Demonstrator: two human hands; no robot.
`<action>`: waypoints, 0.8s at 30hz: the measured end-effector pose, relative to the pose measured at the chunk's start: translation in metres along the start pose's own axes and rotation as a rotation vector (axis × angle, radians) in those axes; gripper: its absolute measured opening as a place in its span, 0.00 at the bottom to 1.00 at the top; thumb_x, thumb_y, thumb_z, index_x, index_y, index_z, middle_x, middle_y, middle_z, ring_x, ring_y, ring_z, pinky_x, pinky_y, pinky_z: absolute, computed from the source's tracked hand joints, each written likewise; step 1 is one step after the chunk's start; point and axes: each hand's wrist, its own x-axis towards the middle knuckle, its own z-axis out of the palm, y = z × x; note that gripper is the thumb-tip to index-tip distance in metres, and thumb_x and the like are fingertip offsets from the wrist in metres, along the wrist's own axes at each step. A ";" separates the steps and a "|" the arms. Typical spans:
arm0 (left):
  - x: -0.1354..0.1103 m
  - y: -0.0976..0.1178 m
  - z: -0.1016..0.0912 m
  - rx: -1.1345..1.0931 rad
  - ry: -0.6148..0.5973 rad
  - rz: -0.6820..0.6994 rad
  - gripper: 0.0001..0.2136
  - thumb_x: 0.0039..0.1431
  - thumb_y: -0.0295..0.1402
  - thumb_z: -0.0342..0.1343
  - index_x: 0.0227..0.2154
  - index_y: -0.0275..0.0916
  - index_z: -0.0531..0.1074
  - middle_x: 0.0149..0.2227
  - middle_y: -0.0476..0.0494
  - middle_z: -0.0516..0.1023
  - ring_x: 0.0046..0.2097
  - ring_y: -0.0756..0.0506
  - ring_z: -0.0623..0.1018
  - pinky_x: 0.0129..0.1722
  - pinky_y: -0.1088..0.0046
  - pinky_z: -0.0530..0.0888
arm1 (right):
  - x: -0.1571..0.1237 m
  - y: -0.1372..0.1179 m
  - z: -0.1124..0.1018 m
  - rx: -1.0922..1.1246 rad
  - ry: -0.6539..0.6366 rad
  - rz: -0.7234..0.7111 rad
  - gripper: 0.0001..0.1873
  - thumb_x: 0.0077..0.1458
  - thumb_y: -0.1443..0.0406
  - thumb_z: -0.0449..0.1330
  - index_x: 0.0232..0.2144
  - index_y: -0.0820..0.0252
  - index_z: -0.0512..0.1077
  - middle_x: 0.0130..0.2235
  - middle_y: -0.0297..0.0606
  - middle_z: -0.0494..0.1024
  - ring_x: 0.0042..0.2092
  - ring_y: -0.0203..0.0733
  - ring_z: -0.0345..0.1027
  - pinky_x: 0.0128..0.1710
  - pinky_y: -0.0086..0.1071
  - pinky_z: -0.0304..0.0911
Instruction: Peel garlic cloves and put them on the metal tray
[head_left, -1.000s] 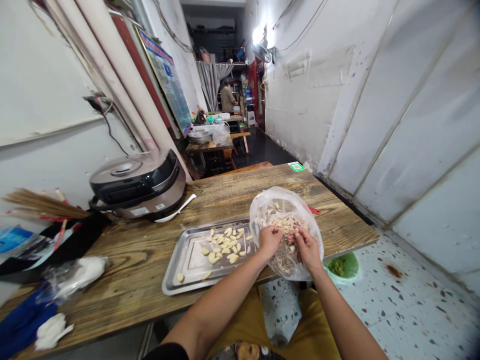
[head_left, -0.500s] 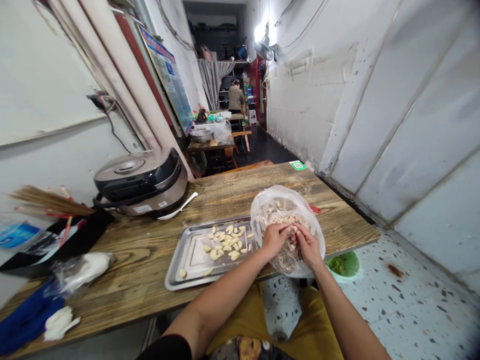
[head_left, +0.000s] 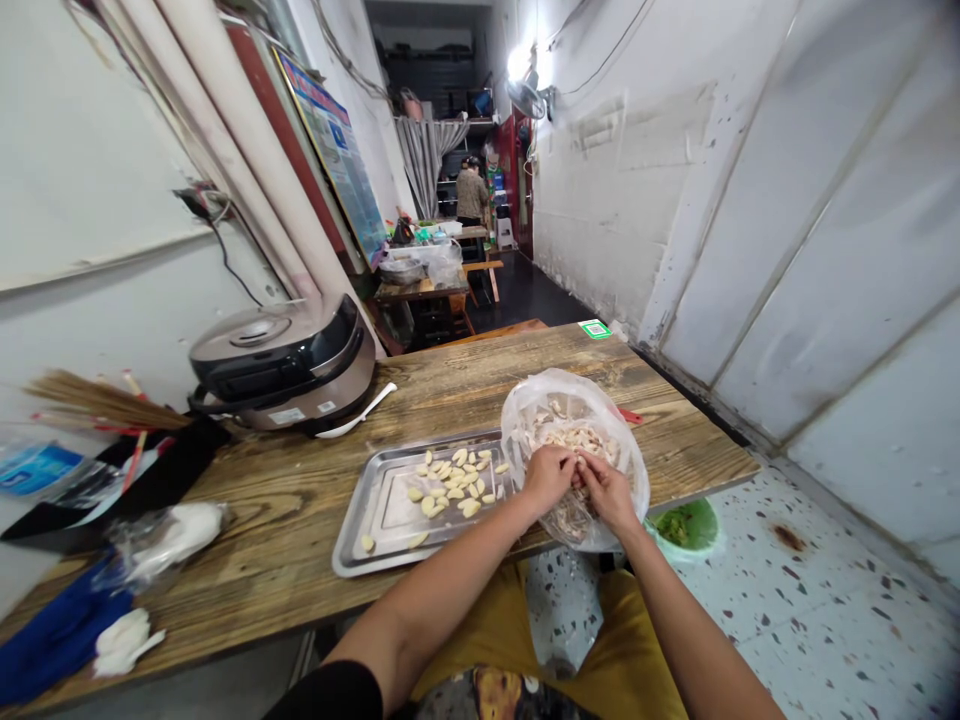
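My left hand (head_left: 549, 476) and my right hand (head_left: 609, 490) meet over a bowl lined with a clear plastic bag (head_left: 634, 440). Their thumbs and fingertips pinch together on a small garlic clove, mostly hidden by the fingers. Below them the bag holds a heap of unpeeled garlic cloves and loose skins (head_left: 566, 430). Just left of the bag, a metal tray (head_left: 360, 520) carries several pale peeled garlic cloves (head_left: 457, 480), mostly in its right half. The bag overlaps the tray's right edge.
A rice cooker (head_left: 281, 365) stands at the table's back left, with a white spoon (head_left: 358, 412) beside it. A red handle (head_left: 630, 415) pokes out behind the bag. On the floor at right is a green basin (head_left: 690, 525). Far back, a person (head_left: 471, 192) stands.
My fingertips have drawn closer together and shifted slightly left above the bag, covering the pale piece between them more. The cloves on the tray stay as they were.
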 end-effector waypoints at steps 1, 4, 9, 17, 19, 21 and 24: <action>0.000 0.001 -0.001 0.053 0.001 0.034 0.13 0.54 0.28 0.47 0.18 0.37 0.72 0.22 0.47 0.73 0.28 0.50 0.70 0.34 0.75 0.66 | 0.000 0.000 0.000 -0.031 0.007 -0.010 0.20 0.52 0.56 0.53 0.46 0.56 0.69 0.32 0.37 0.77 0.31 0.43 0.70 0.35 0.37 0.66; -0.001 0.001 0.001 0.137 0.001 0.068 0.13 0.55 0.27 0.46 0.19 0.37 0.72 0.24 0.46 0.73 0.31 0.49 0.70 0.37 0.75 0.65 | 0.000 -0.001 -0.001 -0.084 0.016 -0.034 0.18 0.52 0.56 0.54 0.44 0.55 0.71 0.39 0.38 0.77 0.39 0.45 0.70 0.42 0.39 0.64; 0.000 -0.002 0.008 0.188 0.028 0.095 0.12 0.55 0.26 0.46 0.21 0.37 0.72 0.26 0.45 0.73 0.32 0.49 0.70 0.37 0.74 0.65 | 0.002 0.001 -0.002 -0.098 0.035 -0.055 0.18 0.52 0.57 0.54 0.44 0.55 0.70 0.45 0.38 0.75 0.47 0.46 0.67 0.49 0.42 0.59; 0.003 0.000 0.009 0.163 0.090 -0.049 0.11 0.53 0.27 0.47 0.19 0.36 0.72 0.22 0.47 0.72 0.27 0.51 0.68 0.29 0.76 0.62 | 0.001 -0.006 -0.001 0.107 0.001 0.045 0.21 0.50 0.54 0.56 0.44 0.57 0.70 0.40 0.38 0.77 0.40 0.46 0.71 0.40 0.41 0.67; 0.004 0.000 0.006 0.129 0.096 -0.068 0.11 0.52 0.27 0.47 0.19 0.36 0.71 0.21 0.47 0.72 0.26 0.51 0.68 0.28 0.77 0.62 | 0.001 -0.009 -0.001 0.201 -0.031 0.075 0.22 0.49 0.53 0.56 0.44 0.56 0.69 0.37 0.37 0.78 0.36 0.45 0.72 0.38 0.40 0.68; 0.005 0.000 0.004 0.112 0.118 -0.100 0.11 0.51 0.28 0.47 0.19 0.35 0.72 0.22 0.48 0.72 0.26 0.51 0.68 0.27 0.77 0.61 | 0.001 -0.013 -0.001 0.263 -0.061 0.102 0.22 0.49 0.52 0.56 0.44 0.57 0.68 0.36 0.38 0.77 0.33 0.44 0.72 0.36 0.40 0.69; 0.004 0.000 0.003 0.120 0.143 -0.154 0.10 0.50 0.29 0.48 0.19 0.35 0.72 0.22 0.47 0.72 0.26 0.51 0.68 0.27 0.77 0.61 | 0.001 -0.016 -0.002 0.304 -0.084 0.119 0.22 0.50 0.52 0.55 0.44 0.57 0.66 0.36 0.39 0.77 0.32 0.43 0.72 0.34 0.40 0.69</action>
